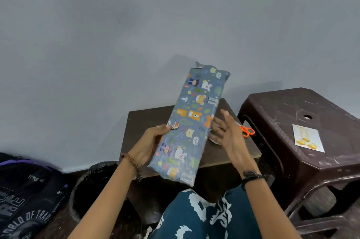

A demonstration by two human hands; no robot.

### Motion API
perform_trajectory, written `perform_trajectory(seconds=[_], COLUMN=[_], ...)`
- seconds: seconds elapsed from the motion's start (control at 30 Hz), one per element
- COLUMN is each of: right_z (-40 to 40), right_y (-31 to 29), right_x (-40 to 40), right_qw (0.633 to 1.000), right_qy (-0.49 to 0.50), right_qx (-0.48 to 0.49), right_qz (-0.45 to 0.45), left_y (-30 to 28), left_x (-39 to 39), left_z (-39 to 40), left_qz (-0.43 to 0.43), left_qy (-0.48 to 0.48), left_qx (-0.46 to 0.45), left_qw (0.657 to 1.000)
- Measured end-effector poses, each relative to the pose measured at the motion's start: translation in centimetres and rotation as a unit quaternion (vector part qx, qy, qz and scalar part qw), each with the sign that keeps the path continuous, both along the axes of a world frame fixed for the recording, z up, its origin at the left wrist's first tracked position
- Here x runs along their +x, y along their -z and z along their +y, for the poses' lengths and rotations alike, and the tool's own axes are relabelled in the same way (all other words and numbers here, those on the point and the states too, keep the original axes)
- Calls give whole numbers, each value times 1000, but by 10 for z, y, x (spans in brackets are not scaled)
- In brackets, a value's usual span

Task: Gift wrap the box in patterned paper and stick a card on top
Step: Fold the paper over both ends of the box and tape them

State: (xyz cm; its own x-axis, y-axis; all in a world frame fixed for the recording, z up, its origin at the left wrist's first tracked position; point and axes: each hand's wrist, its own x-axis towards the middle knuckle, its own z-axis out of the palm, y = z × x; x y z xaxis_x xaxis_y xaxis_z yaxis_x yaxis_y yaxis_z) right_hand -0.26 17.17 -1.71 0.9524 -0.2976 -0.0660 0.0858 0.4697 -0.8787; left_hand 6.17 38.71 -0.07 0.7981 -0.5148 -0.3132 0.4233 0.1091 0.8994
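Note:
A long box [191, 121] wrapped in blue paper with cartoon animals is held upright and tilted above a small dark table [140, 119]. My left hand [150, 145] grips its left edge, thumb on the front face. My right hand [227, 131] is just right of the box with fingers spread and relaxed, touching or almost touching its right edge. The paper at the box's top end is crumpled and sticks up. A white card [308, 138] with yellow print lies flat on a brown plastic stool [292, 106] at the right.
Orange-handled scissors [247, 131] lie on the table's right side, behind my right hand. A roll of tape [215, 141] peeks out beside that hand. A dark bag [25, 195] and a black-lined bin [93, 180] sit on the floor at the left. A grey wall stands behind.

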Motion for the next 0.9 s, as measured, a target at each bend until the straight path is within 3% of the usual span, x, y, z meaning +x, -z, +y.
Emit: perform_trajectory(seconds=[0.13, 0.23, 0.37, 0.5, 0.6, 0.7, 0.8, 0.9], right_z=[-14, -19, -13, -3, 2, 7, 10, 16], right_y=[-21, -36, -56, -54, -48, -31, -9, 6], right_x=[-1, -6, -12, -8, -5, -7, -14, -16], right_qw=[996, 990, 959, 936, 948, 952, 948, 957], right_qy=[22, 20, 12, -15, -10, -12, -24, -27], right_qx=[-90, -117, -220, -260, -233, -241, -268, -243], right_qz=[-11, -75, -178, -235, -218, -188, -170, -157], left_y=[-2, -13, -46, -79, -80, -76, -67, -51], left_x=[5, 3, -3, -9, -9, -12, -11, -3], left_z=[1, -2, -18, -22, -20, -15, -10, -14], left_qz=[-94, -182, -326, -407, -459, -470, -600, -677], left_qy=[43, 57, -2, -80, -91, -62, -52, -41], left_qx=[77, 130, 109, 38, 50, 75, 168, 245], left_qw=[992, 973, 939, 909, 883, 877, 781, 692])
